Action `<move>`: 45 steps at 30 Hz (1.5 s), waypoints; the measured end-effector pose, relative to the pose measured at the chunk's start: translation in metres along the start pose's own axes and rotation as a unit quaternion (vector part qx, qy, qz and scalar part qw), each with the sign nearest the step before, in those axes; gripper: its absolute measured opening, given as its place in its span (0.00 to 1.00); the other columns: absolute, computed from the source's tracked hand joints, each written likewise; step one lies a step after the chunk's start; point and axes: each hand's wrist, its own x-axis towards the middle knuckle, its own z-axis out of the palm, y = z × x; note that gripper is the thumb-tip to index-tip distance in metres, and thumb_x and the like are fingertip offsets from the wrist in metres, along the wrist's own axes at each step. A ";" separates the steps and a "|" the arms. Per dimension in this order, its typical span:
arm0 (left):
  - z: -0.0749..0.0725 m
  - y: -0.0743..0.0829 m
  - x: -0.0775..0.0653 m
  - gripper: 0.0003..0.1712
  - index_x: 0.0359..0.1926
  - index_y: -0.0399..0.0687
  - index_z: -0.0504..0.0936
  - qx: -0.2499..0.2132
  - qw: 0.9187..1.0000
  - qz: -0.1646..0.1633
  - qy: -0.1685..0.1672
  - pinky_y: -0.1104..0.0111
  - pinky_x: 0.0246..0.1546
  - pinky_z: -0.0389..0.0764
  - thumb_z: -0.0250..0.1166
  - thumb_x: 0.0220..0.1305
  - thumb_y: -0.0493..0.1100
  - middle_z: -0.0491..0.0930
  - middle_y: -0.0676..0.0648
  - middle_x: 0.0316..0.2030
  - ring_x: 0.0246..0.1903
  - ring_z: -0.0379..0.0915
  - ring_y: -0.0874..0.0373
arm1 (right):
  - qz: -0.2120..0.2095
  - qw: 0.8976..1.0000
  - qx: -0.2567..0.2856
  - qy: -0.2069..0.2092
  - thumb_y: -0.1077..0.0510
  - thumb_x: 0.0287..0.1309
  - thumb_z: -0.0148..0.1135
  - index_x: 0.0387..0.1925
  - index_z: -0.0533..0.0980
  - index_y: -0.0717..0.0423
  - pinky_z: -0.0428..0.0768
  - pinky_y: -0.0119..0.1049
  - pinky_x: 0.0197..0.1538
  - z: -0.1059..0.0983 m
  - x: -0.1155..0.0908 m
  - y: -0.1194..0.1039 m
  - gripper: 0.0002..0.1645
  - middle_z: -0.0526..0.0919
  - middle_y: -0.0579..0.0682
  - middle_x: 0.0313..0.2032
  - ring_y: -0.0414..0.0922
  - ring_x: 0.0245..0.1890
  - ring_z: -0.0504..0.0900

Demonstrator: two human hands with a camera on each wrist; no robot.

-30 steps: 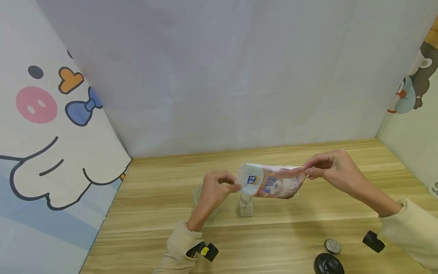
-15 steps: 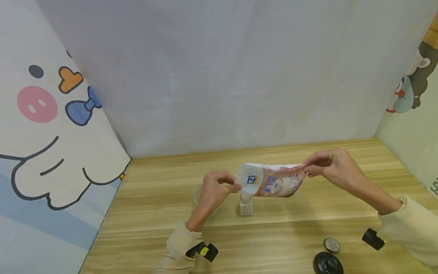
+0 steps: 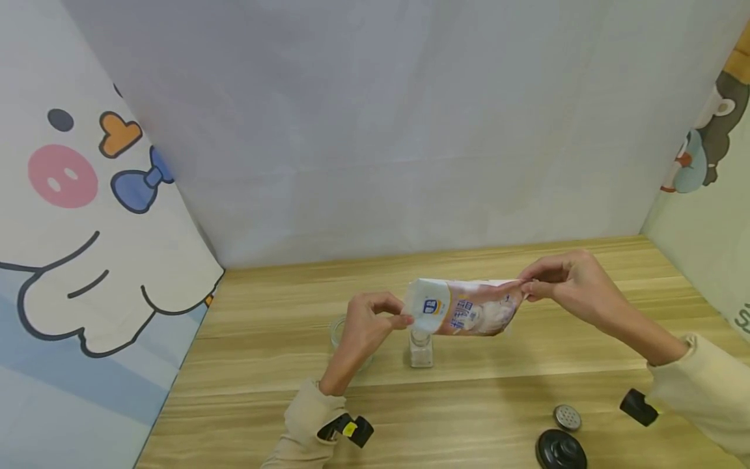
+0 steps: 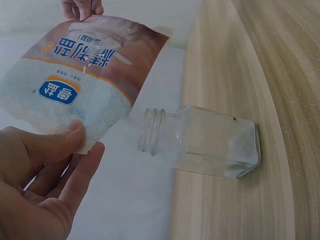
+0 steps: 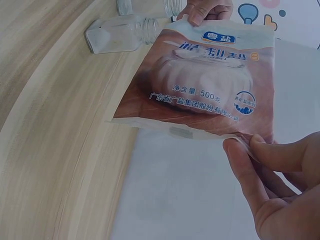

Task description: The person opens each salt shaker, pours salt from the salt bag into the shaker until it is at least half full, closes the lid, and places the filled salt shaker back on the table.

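A printed salt bag (image 3: 471, 309), brown and pale blue, is stretched sideways above the table between my two hands. My left hand (image 3: 364, 326) pinches the corner of its pale blue end between thumb and fingers. At the brown end, my right hand (image 3: 577, 290) pinches the edge. Under the pale end stands a small square glass bottle (image 3: 421, 354), upright and uncapped, its threaded neck close to the bag. Some white stuff lies low in the bottle (image 4: 220, 142) in the left wrist view. Whether salt is flowing cannot be told.
Behind my left hand stands another clear glass container (image 3: 336, 331), partly hidden. A perforated metal shaker disc (image 3: 567, 417) and a black lid (image 3: 560, 449) lie on the wooden table (image 3: 246, 365) at the front right. A pale curtain (image 3: 410, 130) closes off the back.
Almost nothing differs. My right hand has risen very slightly in the head view, while both hands keep their pinch on the salt bag.
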 end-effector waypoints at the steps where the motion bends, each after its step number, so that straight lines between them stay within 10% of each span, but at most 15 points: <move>1: 0.000 -0.002 0.000 0.04 0.23 0.35 0.84 -0.002 1.000 0.002 0.002 0.69 0.32 0.79 0.73 0.45 0.29 0.83 0.43 0.27 0.31 0.81 0.53 | 0.001 1.000 -0.001 0.000 0.69 0.57 0.61 0.36 0.82 0.65 0.84 0.33 0.32 0.000 0.000 0.000 0.06 0.84 0.57 0.34 0.43 0.29 0.84; 8: 0.003 -0.019 0.005 0.05 0.23 0.40 0.85 -0.010 1.000 -0.001 0.005 0.68 0.33 0.79 0.74 0.44 0.32 0.84 0.47 0.28 0.31 0.80 0.57 | 0.001 1.000 -0.007 0.002 0.68 0.57 0.62 0.37 0.82 0.66 0.84 0.33 0.32 -0.001 0.000 -0.001 0.06 0.84 0.57 0.34 0.43 0.29 0.84; 45: 0.002 -0.003 -0.002 0.04 0.25 0.32 0.83 -0.012 1.000 -0.014 0.011 0.69 0.34 0.78 0.72 0.47 0.29 0.84 0.40 0.30 0.33 0.79 0.51 | -0.028 0.999 -0.026 0.023 0.69 0.55 0.63 0.35 0.82 0.64 0.83 0.32 0.29 0.000 0.000 -0.004 0.06 0.85 0.57 0.34 0.41 0.27 0.83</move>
